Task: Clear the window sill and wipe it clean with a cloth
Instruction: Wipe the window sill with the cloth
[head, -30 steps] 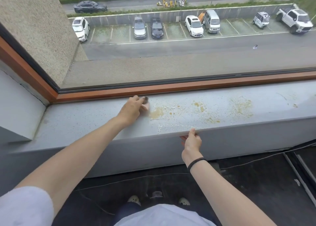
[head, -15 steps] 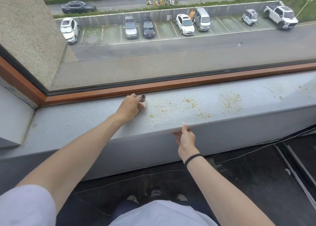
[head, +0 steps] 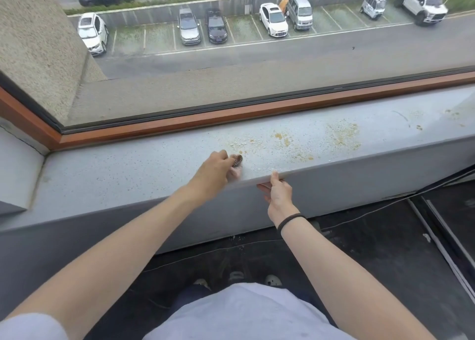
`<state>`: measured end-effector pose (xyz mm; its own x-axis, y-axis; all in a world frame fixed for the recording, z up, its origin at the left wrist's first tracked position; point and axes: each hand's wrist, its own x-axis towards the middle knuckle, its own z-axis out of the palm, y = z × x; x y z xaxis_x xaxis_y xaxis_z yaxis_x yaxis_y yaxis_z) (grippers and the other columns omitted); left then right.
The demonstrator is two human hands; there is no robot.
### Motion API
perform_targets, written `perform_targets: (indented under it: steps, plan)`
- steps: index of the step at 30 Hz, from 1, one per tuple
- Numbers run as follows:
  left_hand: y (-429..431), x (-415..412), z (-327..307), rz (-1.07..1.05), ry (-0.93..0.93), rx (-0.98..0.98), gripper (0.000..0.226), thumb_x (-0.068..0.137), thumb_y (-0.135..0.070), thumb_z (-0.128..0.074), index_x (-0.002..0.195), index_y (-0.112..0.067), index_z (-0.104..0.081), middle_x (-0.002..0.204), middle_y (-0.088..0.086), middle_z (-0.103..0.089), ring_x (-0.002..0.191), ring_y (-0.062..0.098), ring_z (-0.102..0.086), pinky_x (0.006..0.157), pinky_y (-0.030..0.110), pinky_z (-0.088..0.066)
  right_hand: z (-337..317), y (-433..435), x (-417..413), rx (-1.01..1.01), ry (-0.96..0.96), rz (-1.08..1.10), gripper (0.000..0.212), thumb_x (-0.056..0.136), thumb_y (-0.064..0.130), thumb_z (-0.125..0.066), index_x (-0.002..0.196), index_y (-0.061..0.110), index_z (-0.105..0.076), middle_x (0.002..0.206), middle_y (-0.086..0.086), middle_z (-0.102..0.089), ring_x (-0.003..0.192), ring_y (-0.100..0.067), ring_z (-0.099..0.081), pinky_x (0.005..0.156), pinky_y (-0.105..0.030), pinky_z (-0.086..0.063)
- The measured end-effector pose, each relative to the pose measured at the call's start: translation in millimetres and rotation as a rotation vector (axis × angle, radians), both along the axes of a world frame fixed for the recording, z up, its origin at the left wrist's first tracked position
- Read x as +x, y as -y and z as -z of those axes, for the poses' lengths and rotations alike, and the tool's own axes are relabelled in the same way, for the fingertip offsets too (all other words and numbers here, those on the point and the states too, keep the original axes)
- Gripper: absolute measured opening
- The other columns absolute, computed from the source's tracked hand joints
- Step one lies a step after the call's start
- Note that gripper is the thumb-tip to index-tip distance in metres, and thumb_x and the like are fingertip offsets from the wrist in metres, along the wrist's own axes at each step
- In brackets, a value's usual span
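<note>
The grey window sill (head: pixel 128 170) carries yellow-brown crumbs and stains (head: pixel 282 140) across its middle and right. My left hand (head: pixel 216 171) is closed around a small brush (head: pixel 237 161) with dark bristles, pressed on the sill close to its front edge. My right hand (head: pixel 279 193) sits at the front edge, thumb on top and fingers below. It holds a thin reddish thing (head: pixel 263 186) against the underside, mostly hidden. A few crumbs (head: pixel 239 246) fall below the edge. No cloth is visible.
A wooden window frame (head: pixel 231 117) and the glass run along the back of the sill. More crumbs (head: pixel 343 134) lie further right. A side wall (head: pixel 18 164) closes the sill's left end. Below are a dark floor, a cable (head: pixel 359 215) and my shoes.
My left hand has drawn the brush from the back of the sill toward the front edge. The crumb pile beside it has thinned, and crumbs now drop off the edge. My right hand stays put.
</note>
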<state>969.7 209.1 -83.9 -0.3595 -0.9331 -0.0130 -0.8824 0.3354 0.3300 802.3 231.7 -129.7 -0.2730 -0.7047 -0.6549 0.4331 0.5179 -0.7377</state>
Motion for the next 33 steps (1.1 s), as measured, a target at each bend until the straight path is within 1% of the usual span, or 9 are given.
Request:
perform_targets:
  steps: [4,7,10,16,21,24,28,31,33]
  plan:
    - [-21.2,-0.7,-3.8,0.160,0.028,-0.046,0.047,0.080,0.013,-0.042,0.123,-0.005,-0.051,0.103,0.011,-0.048,0.089,0.022,-0.041,0.070,0.034,-0.044,-0.7,-0.5,1.3,0.004,-0.013,0.005,0.023,0.099,0.034,-0.042,0.097,0.013,-0.051,0.089,-0.003,-0.064,0.071,-0.013,-0.064,0.106,-0.042,-0.033]
    - [3.5,23.4,-8.2,-0.039,0.108,-0.080,0.032,0.092,-0.004,-0.041,0.123,-0.006,-0.053,0.105,0.010,-0.049,0.097,0.025,-0.045,0.072,0.034,-0.046,-3.1,0.6,0.7,0.019,-0.021,0.011,0.022,0.099,0.034,-0.044,0.087,0.015,-0.049,0.080,-0.001,-0.063,0.075,-0.017,-0.064,0.106,-0.041,-0.034]
    - [16.1,38.5,-9.8,-0.270,0.117,-0.050,0.035,0.088,0.002,-0.040,0.119,-0.002,-0.055,0.110,0.013,-0.048,0.101,0.029,-0.044,0.076,0.036,-0.043,-3.4,-0.6,0.8,0.025,-0.033,0.017,0.022,0.098,0.034,-0.045,0.091,0.014,-0.050,0.078,0.000,-0.062,0.082,-0.019,-0.064,0.105,-0.041,-0.034]
    - [-35.4,24.0,-6.8,0.052,0.085,-0.061,0.040,0.080,0.012,-0.051,0.116,-0.004,-0.057,0.097,0.011,-0.052,0.084,0.023,-0.046,0.062,0.031,-0.047,-3.0,0.8,8.6,0.007,-0.061,0.067,0.022,0.100,0.032,-0.041,0.098,0.011,-0.048,0.090,-0.004,-0.061,0.073,-0.016,-0.062,0.097,-0.035,-0.039]
    - [5.4,47.1,-10.4,-0.295,0.150,-0.067,0.026,0.090,-0.002,-0.044,0.113,0.000,-0.057,0.106,0.014,-0.050,0.096,0.029,-0.046,0.072,0.036,-0.046,-3.1,0.8,9.7,0.016,-0.086,0.067,0.028,0.100,0.032,-0.040,0.109,0.007,-0.049,0.076,0.000,-0.059,0.087,-0.021,-0.060,0.093,-0.031,-0.038]
    - [-26.1,30.3,-12.0,-0.102,0.152,-0.053,0.029,0.086,0.004,-0.046,0.112,0.000,-0.057,0.103,0.012,-0.050,0.090,0.024,-0.044,0.070,0.033,-0.045,-5.7,0.9,13.1,0.028,-0.110,0.088,0.032,0.100,0.033,-0.039,0.113,0.006,-0.048,0.074,0.001,-0.058,0.087,-0.021,-0.059,0.085,-0.029,-0.039]
    - [-25.9,40.7,-14.0,-0.033,0.260,-0.100,0.025,0.082,0.001,-0.059,0.107,0.001,-0.061,0.094,0.013,-0.057,0.084,0.028,-0.052,0.052,0.031,-0.044,-8.5,2.9,19.5,0.052,-0.145,0.118,0.035,0.100,0.034,-0.037,0.118,0.006,-0.047,0.089,-0.005,-0.060,0.071,-0.015,-0.057,0.065,-0.027,-0.037]
    - [0.4,34.4,-20.3,-0.247,0.258,-0.097,0.030,0.098,-0.021,-0.040,0.112,0.001,-0.056,0.109,0.013,-0.053,0.102,0.029,-0.048,0.066,0.035,-0.045,-6.3,3.0,19.4,0.073,-0.186,0.108,0.034,0.100,0.036,-0.036,0.115,0.008,-0.047,0.095,-0.009,-0.062,0.070,-0.015,-0.057,0.068,-0.028,-0.035]
    - [-7.0,30.0,-15.8,-0.184,0.294,-0.088,0.026,0.097,-0.015,-0.040,0.115,-0.002,-0.054,0.110,0.009,-0.051,0.101,0.024,-0.046,0.066,0.031,-0.041,-5.1,2.9,18.5,0.093,-0.212,0.085,0.038,0.100,0.038,-0.036,0.118,0.006,-0.047,0.106,-0.014,-0.064,0.079,-0.019,-0.055,0.074,-0.029,-0.035]
